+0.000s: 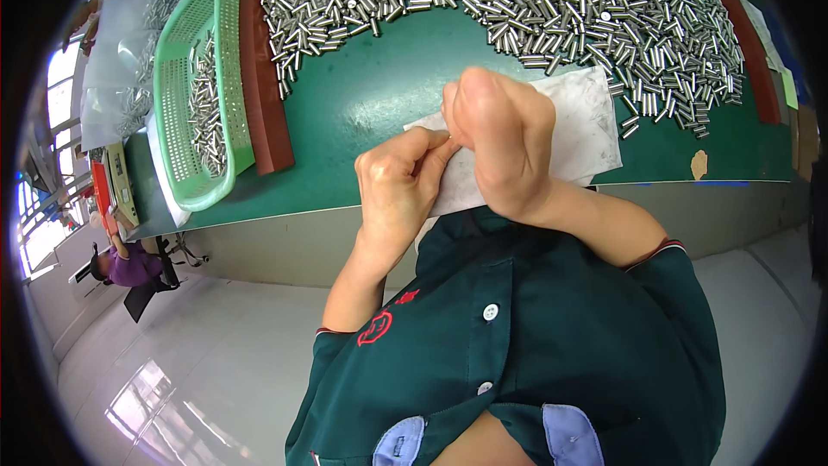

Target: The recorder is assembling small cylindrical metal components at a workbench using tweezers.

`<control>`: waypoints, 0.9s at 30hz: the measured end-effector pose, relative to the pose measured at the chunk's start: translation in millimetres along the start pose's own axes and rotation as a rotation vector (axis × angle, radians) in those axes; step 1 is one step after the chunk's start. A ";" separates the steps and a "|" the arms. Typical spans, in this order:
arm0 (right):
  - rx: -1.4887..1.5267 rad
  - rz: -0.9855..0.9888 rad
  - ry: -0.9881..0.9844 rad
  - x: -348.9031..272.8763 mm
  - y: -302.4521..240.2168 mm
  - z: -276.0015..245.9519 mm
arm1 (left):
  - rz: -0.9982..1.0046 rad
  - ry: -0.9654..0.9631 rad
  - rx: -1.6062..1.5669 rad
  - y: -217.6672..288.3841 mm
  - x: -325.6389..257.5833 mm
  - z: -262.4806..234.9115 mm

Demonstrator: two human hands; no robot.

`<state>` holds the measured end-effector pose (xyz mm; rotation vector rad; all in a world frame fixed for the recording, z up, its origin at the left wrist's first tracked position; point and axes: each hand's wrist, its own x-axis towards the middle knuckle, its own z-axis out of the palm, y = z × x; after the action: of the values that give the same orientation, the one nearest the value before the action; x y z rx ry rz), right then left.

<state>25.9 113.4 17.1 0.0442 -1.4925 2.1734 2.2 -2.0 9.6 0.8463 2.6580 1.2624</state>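
My left hand [392, 181] and my right hand [504, 142] meet over a white cloth or paper sheet [586, 125] at the table's near edge. The left thumb and forefinger are pinched together, touching or nearly touching the right fingers. My right hand is curled closed and raised, its back hiding most of its fingers. Whatever lies between the fingertips is too small or too covered to make out. Beyond the hands, a large heap of short shiny metal pins [621, 13] spreads over the green tabletop [371, 86].
A green plastic basket [171, 108] with metal pins stands at the left, beside a red-brown rail [263, 86]. Another rail [742, 26] borders the heap at right. Clear plastic bags [121, 60] lie far left. A person in purple [135, 266] sits beyond.
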 end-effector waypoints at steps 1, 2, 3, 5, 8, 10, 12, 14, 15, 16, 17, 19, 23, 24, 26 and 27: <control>0.072 0.091 0.062 2.5 -0.4 -0.8 | -0.024 -0.002 0.006 -1.0 -1.0 0.1; 0.145 0.183 0.122 4.9 -0.8 -1.5 | -0.048 -0.004 0.011 -1.9 -2.3 0.2; 0.188 0.220 0.119 6.1 -0.8 -6.1 | -0.037 0.005 0.017 -2.7 -2.8 0.4; 0.346 0.163 0.124 2.3 4.3 -13.3 | -0.078 0.043 -0.070 -2.6 -4.8 -0.1; 0.523 0.101 0.181 5.6 -1.5 -18.1 | -0.333 0.042 -0.690 -6.9 -2.9 -13.8; 0.567 0.141 0.203 8.1 -1.3 -19.3 | -0.432 -0.124 -1.234 -13.4 3.2 -21.1; 0.572 0.168 0.206 7.7 -2.7 -18.1 | -0.425 -0.232 -1.442 -23.5 8.5 -23.4; 0.571 0.161 0.193 7.5 -4.8 -15.4 | -0.405 -0.215 -1.451 -27.8 9.2 -25.2; 0.571 0.179 0.207 6.9 -3.6 -16.6 | -0.404 -0.217 -1.471 -29.8 10.7 -24.1; 0.570 0.179 0.205 7.4 -2.7 -16.7 | -0.402 -0.214 -1.471 -31.5 12.1 -23.2; 0.563 0.184 0.203 8.2 -1.9 -16.5 | -0.398 -0.209 -1.474 -32.8 13.3 -22.5; 0.553 0.190 0.203 9.2 -1.9 -17.2 | -0.394 -0.204 -1.479 -33.3 15.4 -20.7; 0.552 0.208 0.195 10.0 -2.3 -17.3 | -0.447 -0.177 -1.496 -30.3 16.6 -21.7; 0.549 0.213 0.190 9.7 -2.6 -17.3 | -0.472 -0.174 -1.514 -29.0 16.6 -22.9; 0.551 0.224 0.192 9.6 -3.0 -16.9 | -0.500 -0.157 -1.514 -27.0 16.8 -25.7; 0.544 0.230 0.199 9.1 -2.9 -17.6 | -0.533 -0.152 -1.518 -26.3 16.6 -26.0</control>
<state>23.6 133.2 15.4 -0.1617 -0.7992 2.6218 -31.2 -24.8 9.9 -0.0392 0.9803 2.1667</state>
